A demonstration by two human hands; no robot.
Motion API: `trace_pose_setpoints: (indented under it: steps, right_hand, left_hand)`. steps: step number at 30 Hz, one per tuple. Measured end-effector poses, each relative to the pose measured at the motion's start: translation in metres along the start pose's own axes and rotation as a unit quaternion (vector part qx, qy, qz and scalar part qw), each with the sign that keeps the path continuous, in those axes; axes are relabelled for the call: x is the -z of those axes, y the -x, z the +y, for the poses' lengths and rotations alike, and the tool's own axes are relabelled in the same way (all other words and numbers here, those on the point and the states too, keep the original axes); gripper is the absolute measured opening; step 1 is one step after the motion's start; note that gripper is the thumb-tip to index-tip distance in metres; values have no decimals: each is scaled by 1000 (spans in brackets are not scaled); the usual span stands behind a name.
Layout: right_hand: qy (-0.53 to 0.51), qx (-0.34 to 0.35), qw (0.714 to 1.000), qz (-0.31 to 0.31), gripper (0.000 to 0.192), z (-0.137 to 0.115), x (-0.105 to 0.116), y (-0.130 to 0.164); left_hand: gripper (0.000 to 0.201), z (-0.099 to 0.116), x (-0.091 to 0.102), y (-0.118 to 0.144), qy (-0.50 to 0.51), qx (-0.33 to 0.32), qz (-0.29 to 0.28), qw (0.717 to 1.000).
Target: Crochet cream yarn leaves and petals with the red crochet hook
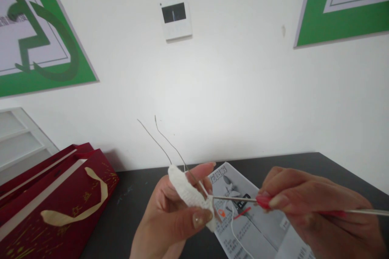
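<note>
My left hand (173, 214) pinches a small white crocheted piece (188, 190) between thumb and fingers. Two thin bare wires (170, 141) stick up from the piece toward the upper left. My right hand (316, 206) is closed around the red grip of a crochet hook (234, 198). The hook's metal shaft points left, and its tip meets the right edge of the white piece, though the tip itself is hard to make out. White yarn (233, 230) hangs down below the shaft.
A printed sheet (258, 234) lies on the dark table (121, 210) beneath my hands. Dark red gift bags (63, 198) with a cream ribbon stand at the left. Behind rises a white wall (231, 89) with a small panel (175, 20) and green-framed signs.
</note>
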State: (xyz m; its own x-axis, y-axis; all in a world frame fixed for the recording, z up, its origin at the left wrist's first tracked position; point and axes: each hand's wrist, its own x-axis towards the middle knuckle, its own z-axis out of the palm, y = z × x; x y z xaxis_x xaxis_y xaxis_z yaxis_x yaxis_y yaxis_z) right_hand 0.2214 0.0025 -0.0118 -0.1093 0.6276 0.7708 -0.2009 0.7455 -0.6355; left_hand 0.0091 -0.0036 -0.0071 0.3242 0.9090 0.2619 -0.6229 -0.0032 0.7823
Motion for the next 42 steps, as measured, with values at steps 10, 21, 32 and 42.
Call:
trace_pose_setpoints:
  steps: [10, 21, 32, 42]
  right_hand:
    - [13, 74, 996, -41, 19, 1, 4, 3]
    - [-27, 42, 998, -31, 18, -1, 5, -3]
    - [-71, -40, 997, 6, 8, 5, 5, 0]
    - [-44, -1, 999, 21, 12, 6, 1, 2]
  left_hand:
    - [40, 1, -7, 1, -21, 1, 29, 999]
    - [42, -2, 0, -9, 52, 56, -67, 995]
    - [38, 3, -8, -2, -13, 32, 2, 999]
    - [38, 1, -24, 1, -65, -25, 87, 994]
